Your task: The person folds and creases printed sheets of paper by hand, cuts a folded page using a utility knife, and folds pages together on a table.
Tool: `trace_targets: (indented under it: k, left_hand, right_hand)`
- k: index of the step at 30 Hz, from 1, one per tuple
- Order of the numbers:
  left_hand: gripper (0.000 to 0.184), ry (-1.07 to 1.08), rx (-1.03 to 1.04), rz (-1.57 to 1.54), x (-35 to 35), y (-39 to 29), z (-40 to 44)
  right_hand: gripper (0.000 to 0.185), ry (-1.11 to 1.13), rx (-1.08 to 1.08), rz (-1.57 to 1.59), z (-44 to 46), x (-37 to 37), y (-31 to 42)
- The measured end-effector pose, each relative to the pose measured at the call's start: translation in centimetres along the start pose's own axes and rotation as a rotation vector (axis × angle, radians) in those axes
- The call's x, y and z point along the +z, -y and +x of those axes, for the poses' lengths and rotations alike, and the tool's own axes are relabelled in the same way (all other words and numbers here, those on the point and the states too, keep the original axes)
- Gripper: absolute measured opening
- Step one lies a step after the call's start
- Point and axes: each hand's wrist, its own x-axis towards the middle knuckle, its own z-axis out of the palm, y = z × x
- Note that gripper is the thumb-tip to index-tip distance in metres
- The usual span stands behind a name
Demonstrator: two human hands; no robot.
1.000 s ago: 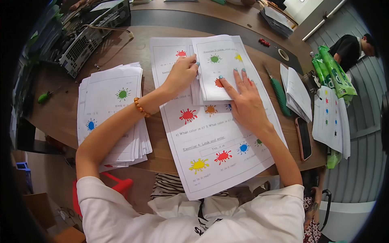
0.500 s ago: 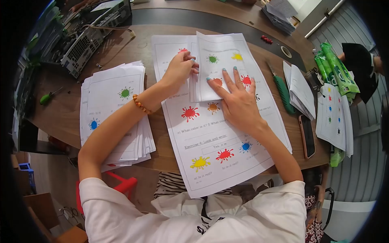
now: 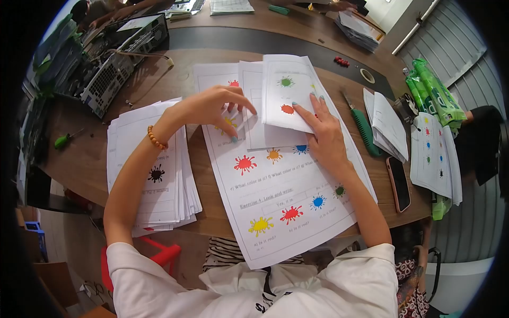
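The newly uncurled left hand (image 3: 213, 102) is arching, fingers spread, over the left edge of the folded sheet (image 3: 275, 95), inward of the table's (image 3: 212, 206) near edge, apparently leaving the splayed right hand (image 3: 326, 130) steadying it alone.

View, head: single, worn on the person's head. Aspect: forward and steeply down, from above the white shirt (image 3: 212, 302), whose front and sleeves line the lower edge. Range: close; both forearms enter from below, with the left hand (image 3: 225, 108) and right hand (image 3: 326, 132) near mid-picture, over the printed sheet (image 3: 286, 185). Lens: very wide; the near edge of the surface (image 3: 79, 164) bows, and dark curved margins close either side. Field: computer case (image 3: 106, 79) at upper left, slatted wall (image 3: 466, 58) at right, floor (image 3: 79, 233) at lower left.
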Motion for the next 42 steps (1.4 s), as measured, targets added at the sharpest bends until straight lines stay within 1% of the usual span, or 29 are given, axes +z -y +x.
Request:
trace_targets:
  k: [1,2,3,4,5,6,8,10,12,13,15,17,19,21,23,24,27,29,30,31,32,33,36,37,38,39,41,42]
  left_hand:
    - [0.054,-0.094,0.164,0.08,0.6,0.7,0.1]
    - [0.049,-0.187,0.329,0.157,1.1,1.3,0.3]
    - [0.049,-0.186,0.331,0.155,1.4,1.2,0.5]
    - [0.042,-0.295,0.464,0.298,1.7,1.1,0.8]
    - [0.036,-0.403,0.597,0.444,2.0,1.1,1.0]
    - [0.036,-0.397,0.597,0.441,2.4,1.2,1.1]
    - [0.033,-0.472,0.747,0.673,3.2,1.4,1.3]
    - [0.03,-0.463,0.765,0.726,3.8,1.6,1.3]
    - [0.028,-0.453,0.78,0.78,4.0,1.7,1.2]
    - [0.029,-0.456,0.779,0.778,3.9,1.7,1.2]
    - [0.03,-0.453,0.774,0.777,3.7,1.6,1.2]
    - [0.03,-0.413,0.743,0.741,3.8,1.4,1.2]
    - [0.031,-0.423,0.746,0.738,3.9,1.5,1.1]
    - [0.031,-0.432,0.751,0.734,4.0,1.5,1.2]
    - [0.026,-0.513,0.785,0.736,4.0,1.4,1.3]
    - [0.026,-0.512,0.784,0.735,4.1,1.6,1.4]
    - [0.024,-0.505,0.788,0.733,4.0,1.5,1.0]
    - [0.022,-0.418,0.698,0.81,3.5,0.6,0.0]
    - [0.022,-0.415,0.699,0.808,3.3,0.2,0.2]
    - [0.022,-0.462,0.751,0.76,3.3,-0.3,0.4]
    - [0.023,-0.509,0.803,0.71,3.3,-0.5,0.6]
    - [0.023,-0.507,0.805,0.707,3.4,-0.1,0.7]
    - [0.024,-0.504,0.813,0.661,3.7,1.0,1.1]
    - [0.023,-0.485,0.775,0.612,3.8,1.1,1.0]
    - [0.023,-0.465,0.737,0.563,3.9,1.2,1.0]
    - [0.023,-0.462,0.741,0.561,3.9,1.1,1.0]
    - [0.027,-0.387,0.613,0.488,4.0,0.7,0.9]
    - [0.027,-0.384,0.617,0.488,4.1,0.5,0.9]
  right_hand:
    - [0.06,-0.002,0.0,-0.001,0.1,0.1,0.1]
    - [0.061,-0.046,-0.006,0.062,0.3,0.2,0.1]
    - [0.062,-0.088,-0.012,0.124,0.4,0.3,0.1]
    - [0.062,-0.083,-0.008,0.124,0.4,0.3,-0.1]
    - [0.062,-0.125,0.022,0.194,0.6,0.4,-0.4]
    - [0.063,-0.168,0.053,0.265,0.6,0.5,-0.6]
    - [0.063,-0.147,0.063,0.225,0.5,0.4,-0.7]
    - [0.063,-0.124,0.071,0.186,0.3,0.1,-0.8]
    - [0.061,-0.042,-0.097,0.023,0.1,0.1,-0.9]
    - [0.061,-0.043,-0.092,0.031,0.1,0.3,-0.9]
    - [0.057,-0.048,-0.123,-0.064,0.0,0.7,-1.0]
    - [0.058,-0.062,-0.128,-0.086,0.1,0.7,-0.7]
    - [0.059,-0.074,-0.133,-0.111,0.1,0.5,-0.3]
    - [0.054,-0.07,-0.172,-0.182,0.2,0.5,0.0]
    - [0.052,-0.078,-0.176,-0.199,0.2,0.6,0.2]
    - [0.05,-0.089,-0.182,-0.218,0.3,0.6,0.3]
    - [0.046,-0.08,-0.214,-0.249,0.3,0.7,0.5]
    - [0.044,-0.073,-0.223,-0.268,0.2,0.9,0.6]
    - [0.042,-0.068,-0.234,-0.288,0.2,0.9,0.6]
    - [0.042,-0.067,-0.231,-0.286,0.1,1.0,0.6]
    - [0.037,-0.081,-0.242,-0.3,0.2,1.0,0.6]
    - [0.031,-0.094,-0.252,-0.316,0.3,1.0,0.6]
    - [0.03,-0.109,-0.257,-0.302,0.3,1.3,0.3]
    - [0.03,-0.109,-0.253,-0.305,0.3,1.3,0.3]
    - [0.036,-0.095,-0.24,-0.293,0.2,1.3,0.3]
    - [0.041,-0.081,-0.226,-0.28,0.2,1.3,0.3]
    - [0.041,-0.088,-0.225,-0.277,0.2,1.4,0.2]
    - [0.041,-0.093,-0.228,-0.273,0.2,1.5,0.2]
